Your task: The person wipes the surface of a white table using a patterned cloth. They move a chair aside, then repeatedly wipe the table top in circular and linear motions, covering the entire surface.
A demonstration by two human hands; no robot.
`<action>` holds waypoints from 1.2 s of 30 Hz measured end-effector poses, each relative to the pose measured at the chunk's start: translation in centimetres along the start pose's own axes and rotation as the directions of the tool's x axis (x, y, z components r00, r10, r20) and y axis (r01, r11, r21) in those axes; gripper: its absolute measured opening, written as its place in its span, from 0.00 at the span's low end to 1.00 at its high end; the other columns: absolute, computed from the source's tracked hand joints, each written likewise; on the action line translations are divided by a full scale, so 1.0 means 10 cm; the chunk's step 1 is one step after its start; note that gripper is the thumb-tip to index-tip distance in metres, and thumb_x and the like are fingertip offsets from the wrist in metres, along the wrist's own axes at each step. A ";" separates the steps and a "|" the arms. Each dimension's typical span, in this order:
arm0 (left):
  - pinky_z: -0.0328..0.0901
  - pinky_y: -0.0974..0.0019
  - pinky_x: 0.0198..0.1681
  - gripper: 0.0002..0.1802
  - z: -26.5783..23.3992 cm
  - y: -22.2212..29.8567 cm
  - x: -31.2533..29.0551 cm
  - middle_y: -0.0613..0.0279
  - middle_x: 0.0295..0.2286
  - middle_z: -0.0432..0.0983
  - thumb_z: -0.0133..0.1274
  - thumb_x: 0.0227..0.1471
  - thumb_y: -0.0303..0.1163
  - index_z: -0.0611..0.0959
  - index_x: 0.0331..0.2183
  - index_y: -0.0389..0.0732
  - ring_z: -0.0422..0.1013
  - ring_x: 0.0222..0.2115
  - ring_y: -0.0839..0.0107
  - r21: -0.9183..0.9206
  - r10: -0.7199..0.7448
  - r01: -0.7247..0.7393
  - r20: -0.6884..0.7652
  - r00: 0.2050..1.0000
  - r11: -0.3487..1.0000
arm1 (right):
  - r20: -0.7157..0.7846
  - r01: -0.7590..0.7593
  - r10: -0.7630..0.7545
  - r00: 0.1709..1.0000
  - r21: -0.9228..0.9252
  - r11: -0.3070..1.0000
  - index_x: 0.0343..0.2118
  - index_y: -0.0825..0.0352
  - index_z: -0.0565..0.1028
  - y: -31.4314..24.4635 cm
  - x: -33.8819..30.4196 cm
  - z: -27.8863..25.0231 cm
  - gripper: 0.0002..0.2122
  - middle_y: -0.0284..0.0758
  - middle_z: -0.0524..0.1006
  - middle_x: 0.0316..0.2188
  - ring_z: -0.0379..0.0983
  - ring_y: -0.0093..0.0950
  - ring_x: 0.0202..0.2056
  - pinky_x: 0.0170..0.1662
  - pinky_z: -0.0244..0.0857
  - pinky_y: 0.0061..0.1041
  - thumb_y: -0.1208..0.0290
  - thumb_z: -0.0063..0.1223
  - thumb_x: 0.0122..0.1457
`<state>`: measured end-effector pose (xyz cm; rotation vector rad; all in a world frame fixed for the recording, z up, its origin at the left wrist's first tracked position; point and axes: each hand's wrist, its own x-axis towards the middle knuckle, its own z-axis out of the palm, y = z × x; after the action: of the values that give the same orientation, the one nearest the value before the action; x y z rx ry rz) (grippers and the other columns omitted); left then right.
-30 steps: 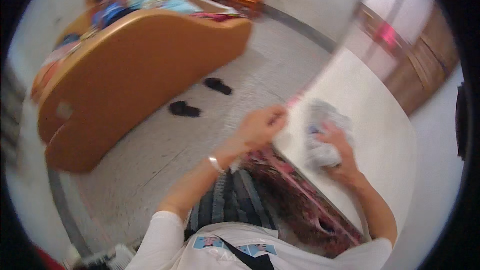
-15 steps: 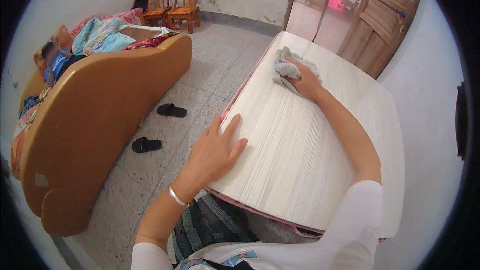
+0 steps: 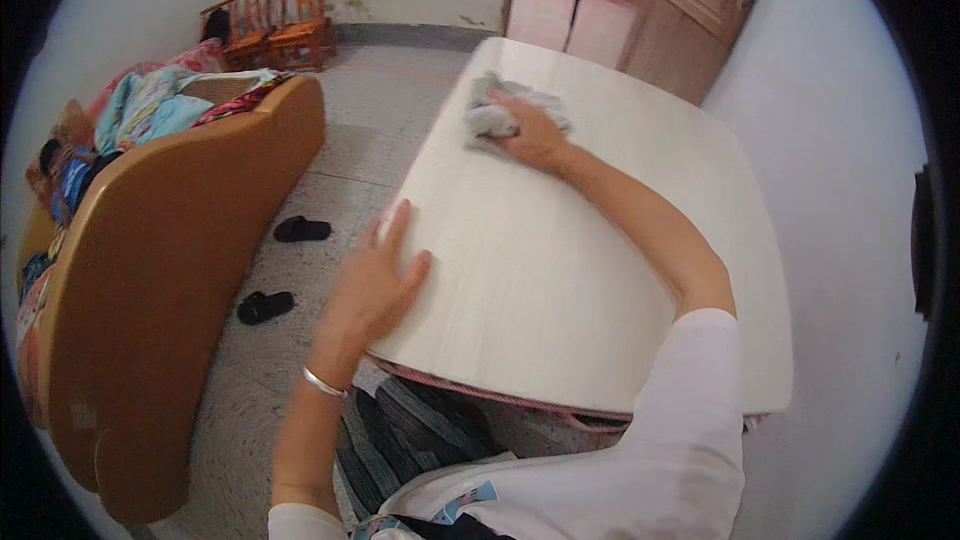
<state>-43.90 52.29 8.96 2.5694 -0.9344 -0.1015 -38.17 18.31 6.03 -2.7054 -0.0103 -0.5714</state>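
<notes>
A pale, wood-grained tabletop with rounded corners stretches before me. My right hand presses a crumpled grey cloth onto its far left part, fingers closed over the cloth. Along the near left edge of the table rests my left hand, its fingers spread and holding nothing. A silver bracelet circles my left wrist. Pink trim shows beneath the table's rim.
A bed with a tall brown curved board stands to the left, with a person lying on it. Black slippers lie on the floor between. Wooden chairs stand at the back; a wooden door is beyond the table.
The whole view has shifted, so the table, bed and hands appear further left. Relative to the table, both hands stay in nearly the same places, the cloth still under my right hand.
</notes>
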 end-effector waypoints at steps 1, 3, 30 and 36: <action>0.56 0.52 0.57 0.35 -0.04 0.02 0.00 0.35 0.56 0.55 0.41 0.56 0.48 0.54 0.62 0.49 0.62 0.53 0.42 -0.014 -0.051 0.052 0.057 0.997 0.999 | 0.004 0.097 -0.097 0.995 0.001 0.995 0.57 0.63 0.64 -0.27 -0.23 -0.01 0.34 0.43 0.66 0.56 0.59 0.41 0.58 0.60 0.48 0.41 0.50 0.58 0.49; 0.56 0.52 0.57 0.34 -0.06 0.00 -0.02 0.34 0.55 0.56 0.41 0.57 0.47 0.56 0.62 0.49 0.61 0.53 0.41 -0.018 -0.026 0.026 0.042 0.999 0.999 | 0.041 0.261 -0.263 0.964 0.045 0.964 0.55 0.59 0.67 -0.71 -0.71 -0.12 0.31 0.43 0.65 0.57 0.58 0.39 0.59 0.62 0.46 0.42 0.61 0.64 0.47; 0.61 0.52 0.52 0.33 -0.05 -0.04 -0.06 0.34 0.50 0.64 0.41 0.55 0.49 0.61 0.59 0.47 0.65 0.48 0.41 -0.096 0.055 -0.055 -0.001 0.998 0.994 | -0.175 -0.576 0.548 0.818 -0.252 0.778 0.62 0.63 0.55 1.07 -1.03 -1.07 0.40 0.43 0.61 0.60 0.57 0.42 0.60 0.62 0.46 0.42 0.43 0.51 0.52; 0.64 0.49 0.47 0.33 0.07 -0.17 -0.08 0.33 0.48 0.64 0.40 0.56 0.50 0.60 0.59 0.46 0.69 0.42 0.40 -0.080 0.089 -0.095 -0.073 0.993 0.992 | 0.136 -0.138 0.130 0.982 0.051 0.989 0.58 0.58 0.65 -0.88 -1.94 -0.94 0.31 0.39 0.55 0.63 0.49 0.37 0.64 0.65 0.39 0.39 0.69 0.63 0.48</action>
<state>-43.66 53.75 7.57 2.4337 -0.9998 -0.0238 -60.35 24.40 9.56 -2.6555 0.1175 -0.3457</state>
